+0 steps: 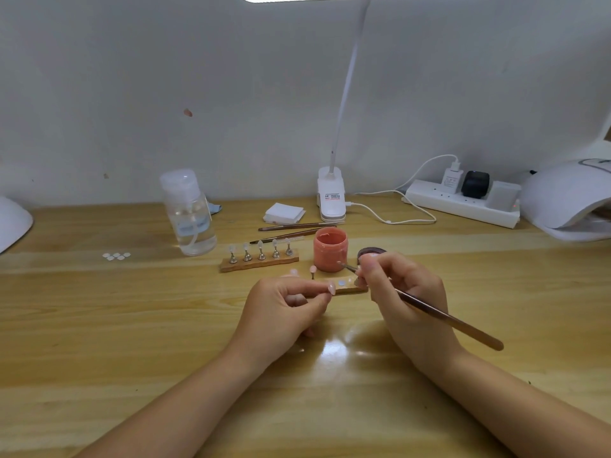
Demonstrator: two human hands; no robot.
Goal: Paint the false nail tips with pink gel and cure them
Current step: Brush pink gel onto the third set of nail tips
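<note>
Two bare forearms reach in from the bottom edge over a wooden desk (99,325). Left hand (281,312) has its fingers curled, pinching a small stand that carries a pink nail tip (331,288) between thumb and forefinger. Right hand (406,302) grips a thin brush (446,317) like a pen; its long handle slants down to the right, and its fine tip points left toward the open pink jar (330,248).

Between the hands lies a small wooden holder (347,287) with two pale round spots on top and one upright stand bearing a pink tip (312,269). Behind it sits a second wooden holder (259,263) with five metal stands in a row, each topped by a clear nail tip. Just right of the jar, partly hidden by the right fingers, is a dark lid (372,252).

Farther back, two spare brushes (294,230) lie near a stack of white pads (284,213). A clear pump bottle (188,213) stands to the left, with a few small white dots (116,256) on the desk beyond it. A white clip lamp (331,196) stands at the wall, its cable running to a white power strip (463,203). At the far right edge is a white curing lamp (568,200).
</note>
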